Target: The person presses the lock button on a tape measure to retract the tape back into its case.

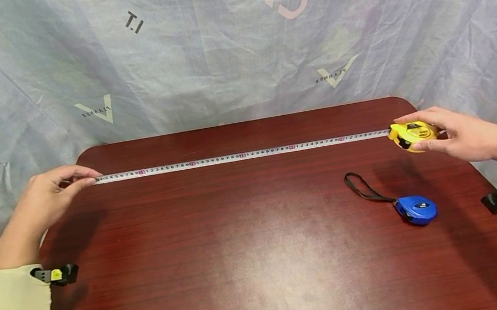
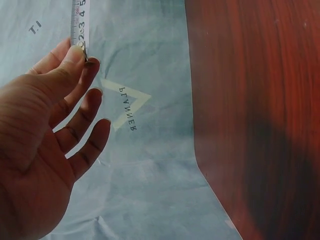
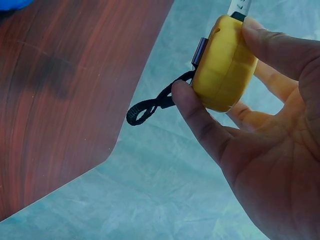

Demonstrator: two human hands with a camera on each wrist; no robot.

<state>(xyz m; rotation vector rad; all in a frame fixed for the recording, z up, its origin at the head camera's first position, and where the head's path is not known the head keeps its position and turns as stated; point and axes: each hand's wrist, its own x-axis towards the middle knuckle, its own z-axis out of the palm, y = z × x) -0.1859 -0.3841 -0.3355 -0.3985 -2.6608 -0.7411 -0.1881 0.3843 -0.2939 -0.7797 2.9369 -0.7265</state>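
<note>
From my remote seat I see a yellow tape measure [image 1: 417, 134] at the right, its white numbered blade [image 1: 243, 156] drawn out straight and level across the far part of the view. The right hand [image 1: 469, 131] grips the case between thumb and fingers; the right wrist view shows a black strap [image 3: 167, 102] looping from it. The left hand [image 1: 51, 195] pinches the blade's end between thumb and forefinger, its other fingers loosely bent. I cannot tell how high the blade sits above the table [image 1: 225, 248]. Each hand overlaps a side edge of the tabletop, near a rounded far corner, and the far edge runs just behind the blade. On the near side I have a broad stretch of wood to move over, with a blue tape measure [image 1: 419, 209] and its black cord [image 1: 376, 197] lying at the right, apart from both hands. The surface is glossy red-brown wood with a pale glare. Beyond hangs wrinkled grey-blue cloth [image 1: 209, 45], printed with letters, some reversed.
</note>
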